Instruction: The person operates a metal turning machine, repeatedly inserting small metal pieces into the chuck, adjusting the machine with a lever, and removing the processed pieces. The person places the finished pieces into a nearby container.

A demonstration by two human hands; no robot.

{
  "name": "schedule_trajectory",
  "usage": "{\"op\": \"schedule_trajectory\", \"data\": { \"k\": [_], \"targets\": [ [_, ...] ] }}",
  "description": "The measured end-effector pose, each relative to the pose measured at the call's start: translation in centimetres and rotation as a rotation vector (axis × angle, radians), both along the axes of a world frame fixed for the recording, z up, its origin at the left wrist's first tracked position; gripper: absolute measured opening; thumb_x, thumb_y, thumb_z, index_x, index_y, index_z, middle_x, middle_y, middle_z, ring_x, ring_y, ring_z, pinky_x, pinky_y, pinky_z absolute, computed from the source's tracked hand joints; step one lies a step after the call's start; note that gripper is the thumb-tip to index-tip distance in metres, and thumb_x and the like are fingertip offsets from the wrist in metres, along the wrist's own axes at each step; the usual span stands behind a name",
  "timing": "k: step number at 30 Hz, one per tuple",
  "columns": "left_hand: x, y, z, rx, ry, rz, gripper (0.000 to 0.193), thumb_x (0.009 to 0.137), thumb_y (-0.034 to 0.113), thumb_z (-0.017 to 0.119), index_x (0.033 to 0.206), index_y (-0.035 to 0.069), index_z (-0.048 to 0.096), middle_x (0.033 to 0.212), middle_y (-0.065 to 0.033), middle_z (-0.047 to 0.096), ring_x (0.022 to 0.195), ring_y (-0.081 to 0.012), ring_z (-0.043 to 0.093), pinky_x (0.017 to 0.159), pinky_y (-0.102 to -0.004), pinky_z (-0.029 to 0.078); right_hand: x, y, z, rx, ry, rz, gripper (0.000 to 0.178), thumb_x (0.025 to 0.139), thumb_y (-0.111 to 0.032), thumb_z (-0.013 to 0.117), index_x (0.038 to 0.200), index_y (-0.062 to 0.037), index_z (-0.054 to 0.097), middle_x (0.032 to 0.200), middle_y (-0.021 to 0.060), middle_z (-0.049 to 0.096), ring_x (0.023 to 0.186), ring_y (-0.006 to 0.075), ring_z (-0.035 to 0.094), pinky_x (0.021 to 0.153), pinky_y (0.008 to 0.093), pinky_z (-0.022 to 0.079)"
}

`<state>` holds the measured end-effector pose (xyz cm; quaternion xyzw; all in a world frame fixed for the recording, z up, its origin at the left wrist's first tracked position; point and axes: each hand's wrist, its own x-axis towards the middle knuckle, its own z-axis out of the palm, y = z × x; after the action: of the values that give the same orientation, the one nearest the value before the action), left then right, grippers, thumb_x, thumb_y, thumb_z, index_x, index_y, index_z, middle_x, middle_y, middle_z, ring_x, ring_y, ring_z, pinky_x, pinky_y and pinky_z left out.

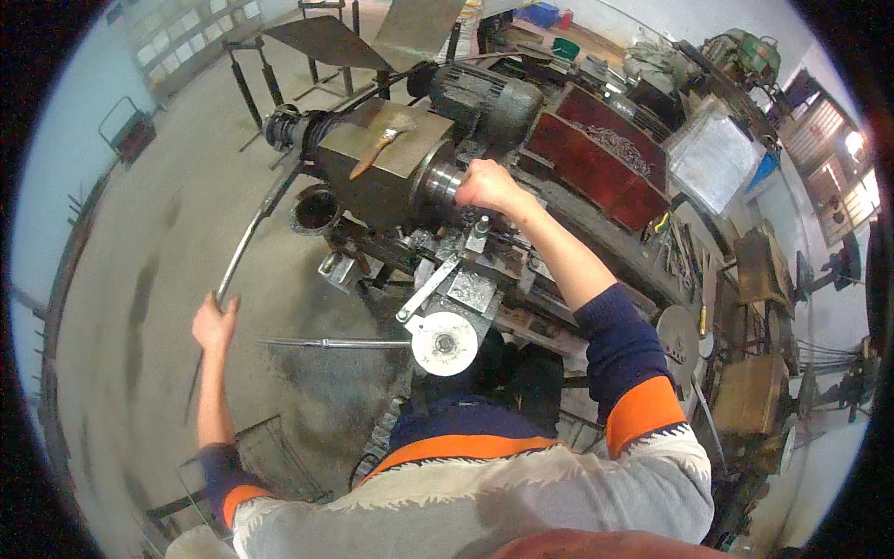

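Observation:
My left hand (214,323) is wrapped round a long metal lever (246,235), which runs up to the left end of a small lathe's headstock (386,191). At the shiny round spindle nose (438,183), my right hand (489,184) is closed with its fingers against the front. What those fingers hold, if anything, is hidden behind the hand. A wood-handled brush (372,155) lies on top of the headstock. Below my right hand sits the tool post (478,235), dusted with metal chips. Nearer me are a flat pale lever (430,289) and a round white handwheel (445,344).
Behind the headstock stands a finned motor (489,102). A dark red bin (596,172) with a heap of small metal pieces is to the right, beside a silver tray (712,154). Hand tools (680,256) lie farther right. A long rod (335,343) sticks out left of the handwheel.

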<state>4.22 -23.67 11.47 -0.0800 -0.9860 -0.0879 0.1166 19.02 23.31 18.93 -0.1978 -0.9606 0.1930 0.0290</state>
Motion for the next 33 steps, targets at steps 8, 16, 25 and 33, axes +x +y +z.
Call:
{"op": "schedule_trajectory", "data": {
  "k": [8, 16, 25, 33],
  "targets": [
    [3.2, 3.0, 1.1, -0.147, -0.043, -0.193, 0.033, 0.075, 0.031, 0.062, 0.089, 0.002, 0.053, 0.077, -0.0193, 0.061, 0.076, -0.0379, 0.059, 0.067, -0.0439, 0.048, 1.1, 1.0, 0.5, 0.161, 0.042, 0.017, 0.027, 0.052, -0.024, 0.061, 0.068, -0.0021, 0.066, 0.07, 0.0206, 0.061, 0.066, 0.0339, 0.061, 0.064, 0.0364, 0.05],
    [10.3, 20.3, 9.7, 1.072, -0.664, -0.901, 0.029, 0.087, 0.024, 0.053, 0.091, -0.005, 0.06, 0.074, -0.01, 0.064, 0.07, -0.014, 0.061, 0.064, -0.0269, 0.047, 11.7, -2.7, 2.1, -0.383, 0.767, 0.514, 0.041, 0.06, -0.032, 0.06, 0.087, -0.0017, 0.069, 0.099, 0.0127, 0.063, 0.101, 0.0277, 0.052, 0.091, 0.0387, 0.036],
    [17.5, 30.5, 7.1, 1.453, -1.388, -1.043, 0.032, 0.089, 0.029, 0.051, 0.089, -0.001, 0.061, 0.069, -0.0093, 0.063, 0.06, -0.0176, 0.062, 0.06, -0.0277, 0.05, 15.4, -4.4, 0.3, -0.202, 0.848, 0.316, 0.035, 0.052, -0.01, 0.057, 0.085, -0.0064, 0.068, 0.098, 0.011, 0.063, 0.097, 0.0291, 0.053, 0.084, 0.0373, 0.042],
    [14.3, 27.7, 8.7, 0.673, -0.849, -1.179, 0.03, 0.087, 0.024, 0.053, 0.076, -0.003, 0.063, 0.058, -0.0033, 0.058, 0.053, -0.0067, 0.053, 0.049, -0.0234, 0.042, 13.0, -5.7, 0.9, 0.136, 0.612, 0.51, 0.024, 0.048, -0.009, 0.059, 0.071, -0.0074, 0.065, 0.077, 0.0049, 0.06, 0.073, 0.0252, 0.052, 0.063, 0.0341, 0.045]
  ]
}}
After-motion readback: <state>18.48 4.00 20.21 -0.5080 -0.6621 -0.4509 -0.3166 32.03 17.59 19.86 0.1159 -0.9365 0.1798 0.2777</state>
